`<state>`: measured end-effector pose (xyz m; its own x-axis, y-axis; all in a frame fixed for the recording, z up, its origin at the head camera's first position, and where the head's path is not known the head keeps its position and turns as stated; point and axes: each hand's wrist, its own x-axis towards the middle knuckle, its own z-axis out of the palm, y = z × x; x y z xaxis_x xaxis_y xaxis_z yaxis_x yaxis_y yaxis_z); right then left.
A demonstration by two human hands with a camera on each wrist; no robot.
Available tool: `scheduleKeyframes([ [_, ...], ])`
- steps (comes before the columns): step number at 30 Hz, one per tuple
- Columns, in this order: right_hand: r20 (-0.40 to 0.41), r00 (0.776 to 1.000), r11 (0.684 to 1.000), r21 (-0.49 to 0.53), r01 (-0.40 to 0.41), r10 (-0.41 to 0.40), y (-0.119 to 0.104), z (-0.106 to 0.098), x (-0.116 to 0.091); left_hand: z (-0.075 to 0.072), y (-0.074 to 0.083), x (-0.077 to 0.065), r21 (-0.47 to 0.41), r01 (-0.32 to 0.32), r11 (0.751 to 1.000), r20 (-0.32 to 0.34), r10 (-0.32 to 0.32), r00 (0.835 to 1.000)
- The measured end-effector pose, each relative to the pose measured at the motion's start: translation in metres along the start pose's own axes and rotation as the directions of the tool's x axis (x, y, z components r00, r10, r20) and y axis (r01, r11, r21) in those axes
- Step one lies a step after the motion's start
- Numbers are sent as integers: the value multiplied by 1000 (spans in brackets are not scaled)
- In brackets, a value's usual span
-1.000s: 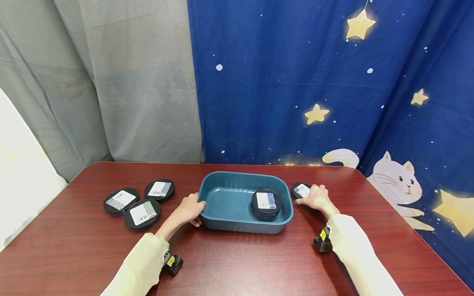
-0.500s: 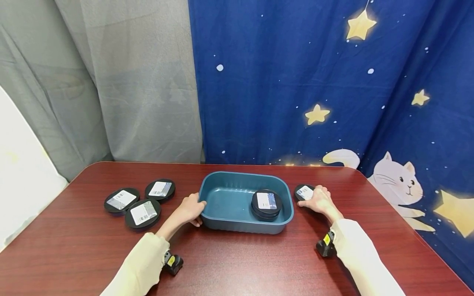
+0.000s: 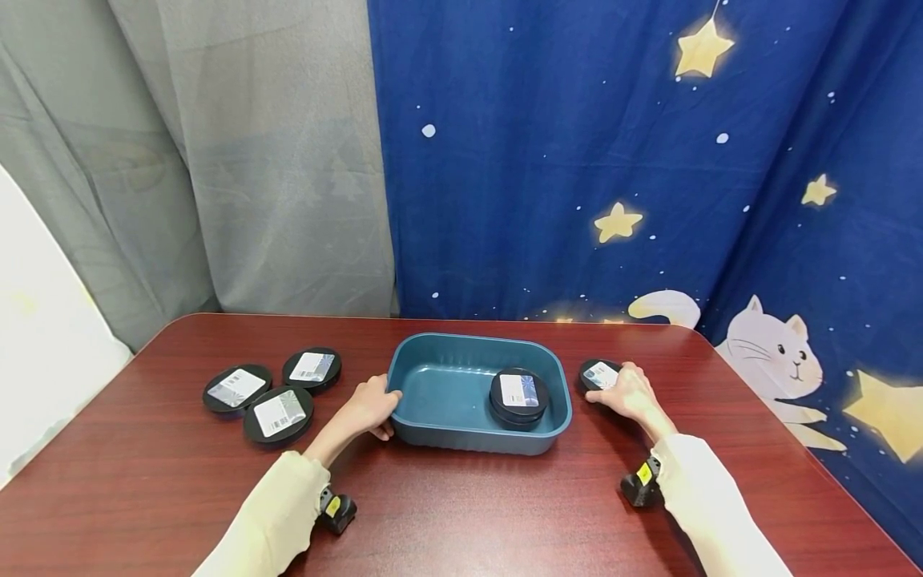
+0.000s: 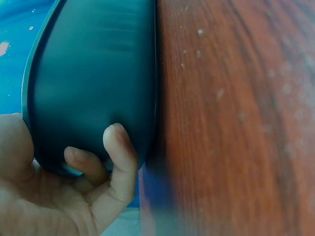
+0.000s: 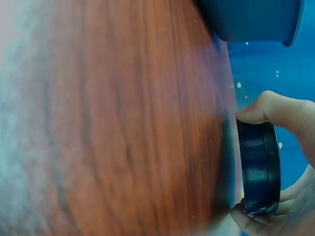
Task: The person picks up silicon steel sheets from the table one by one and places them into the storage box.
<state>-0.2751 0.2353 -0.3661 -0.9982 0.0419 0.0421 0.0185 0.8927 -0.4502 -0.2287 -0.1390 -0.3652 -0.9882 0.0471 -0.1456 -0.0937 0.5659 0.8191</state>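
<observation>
A blue-green plastic bin (image 3: 469, 440) stands mid-table. My left hand (image 3: 369, 405) grips its left end, thumb over the rim and fingers curled against the outer wall, as the left wrist view shows on the bin's side (image 4: 93, 73). Inside the bin, at its right, sits a round black container (image 3: 519, 393) with a white and blue label, stacked on another. Right of the bin, my right hand (image 3: 629, 393) holds a similar round black container (image 3: 598, 373) label up, thumb on its near side. In the right wrist view, thumb and fingers span the container's side (image 5: 258, 167).
At the left of the table lie three more round black containers, a left one (image 3: 236, 389), a front one (image 3: 278, 416) and a back one (image 3: 312, 369), close together. A grey curtain (image 3: 281, 160) and a starry blue curtain (image 3: 519, 160) hang behind the table (image 3: 461, 513).
My right hand has shifted slightly right, and the round black container in it has moved right with it, away from the bin. The left hand and the bin have stayed put.
</observation>
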Motion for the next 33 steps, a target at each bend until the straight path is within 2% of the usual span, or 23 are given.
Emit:
scheduleKeyframes([
  [9,-54,997,998,-25,61,-62,1,-2,-4,1,0,0,-10,-6,1000,-3,6,1000],
  [20,-72,996,998,25,55,-53,0,-3,-10,0,1,-1,-6,-1,1000,5,1,1000],
  [33,-132,989,992,105,73,-58,-16,-11,-19,-1,3,-3,-1,-10,1000,2,10,1000],
])
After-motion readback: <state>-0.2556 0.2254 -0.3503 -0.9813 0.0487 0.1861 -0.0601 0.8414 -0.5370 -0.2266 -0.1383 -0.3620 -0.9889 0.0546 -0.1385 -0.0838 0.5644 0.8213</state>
